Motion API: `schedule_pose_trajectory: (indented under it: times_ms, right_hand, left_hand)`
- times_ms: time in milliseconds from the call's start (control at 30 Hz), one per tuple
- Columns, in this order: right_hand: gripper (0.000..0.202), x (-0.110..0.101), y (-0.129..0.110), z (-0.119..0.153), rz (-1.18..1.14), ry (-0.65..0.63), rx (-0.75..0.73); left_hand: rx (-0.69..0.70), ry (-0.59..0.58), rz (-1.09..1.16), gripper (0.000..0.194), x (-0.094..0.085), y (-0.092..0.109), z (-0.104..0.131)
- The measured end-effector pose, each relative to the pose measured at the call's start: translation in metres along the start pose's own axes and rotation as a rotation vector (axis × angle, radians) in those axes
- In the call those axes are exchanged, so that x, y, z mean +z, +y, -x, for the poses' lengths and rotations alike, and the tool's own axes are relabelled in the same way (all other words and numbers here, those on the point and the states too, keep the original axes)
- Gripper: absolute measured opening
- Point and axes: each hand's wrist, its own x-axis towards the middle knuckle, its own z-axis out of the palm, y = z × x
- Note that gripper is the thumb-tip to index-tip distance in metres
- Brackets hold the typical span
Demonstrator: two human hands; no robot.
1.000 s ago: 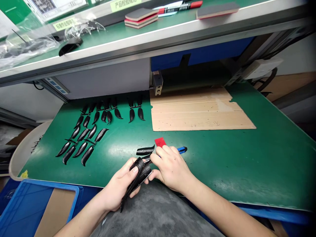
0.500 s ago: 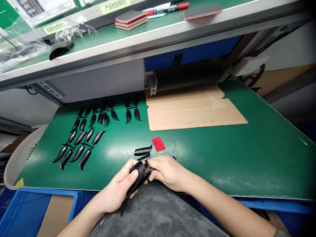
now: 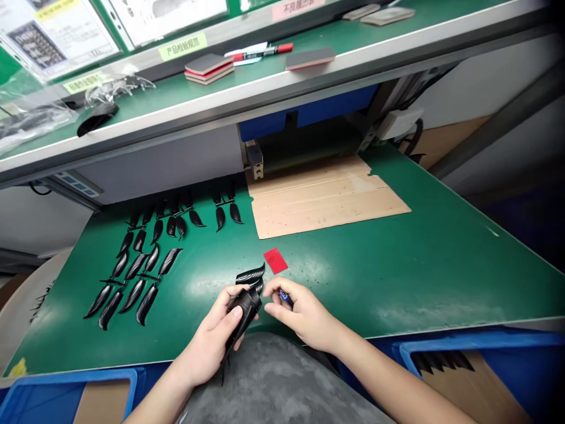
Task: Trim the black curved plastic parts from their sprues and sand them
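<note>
My left hand (image 3: 214, 335) is closed around a dark, curved black plastic part (image 3: 248, 301), its thumb pressed on the top. The part's narrow end points down towards my lap. Just to the right, my right hand (image 3: 304, 312) has its fingers curled around a small blue-handled tool (image 3: 286, 298), whose working end is hidden. A narrow gap separates those fingertips from the black part. Behind my hands lie black blade-shaped pieces (image 3: 249, 275) with glossy ridges, near a red sandpaper-like square (image 3: 275, 260).
Several joined black blade pieces (image 3: 143, 280) lie on the left of the green table (image 3: 353, 277). A cardboard sheet (image 3: 326, 206) lies at the back, under a shelf holding pads (image 3: 209, 68) and a red marker (image 3: 265, 52). Blue trays (image 3: 459, 341) stand below the front edge.
My right hand has drawn back from the black part, and the blue tool in it now shows. The view has shifted right, bringing a blue tray with black pieces into sight.
</note>
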Motion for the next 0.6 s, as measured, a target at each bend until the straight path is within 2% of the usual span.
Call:
schedule_pose_trajectory:
  times_ms: [67,167,233,333,433,600]
  right_hand:
    - [0.019,0.000,-0.003,0.010,0.116,0.086,-0.015]
    - [0.028,0.006,-0.010,0.026,0.306,0.144,-0.091]
    - [0.031,0.014,-0.014,0.036,0.508,0.110,-0.161]
    - [0.015,0.024,-0.019,0.049,0.774,-0.029,-0.246]
    - [0.013,0.026,-0.017,0.065,0.944,-0.076,-0.223]
    - [0.017,0.016,-0.009,0.099,1.121,-0.024,-0.090]
  left_hand:
    - [-0.035,-0.012,-0.074,0.036,-0.003,-0.003,-0.002]
    - [-0.131,-0.123,-0.120,0.035,-0.004,-0.009,-0.005]
    - [-0.140,-0.202,-0.143,0.033,-0.003,-0.012,-0.007]
    - [-0.103,-0.297,-0.184,0.032,0.003,-0.015,-0.009]
    - [-0.151,-0.366,-0.164,0.036,0.014,-0.018,-0.012]
    - [-0.403,-0.404,-0.112,0.039,0.050,-0.026,-0.028]
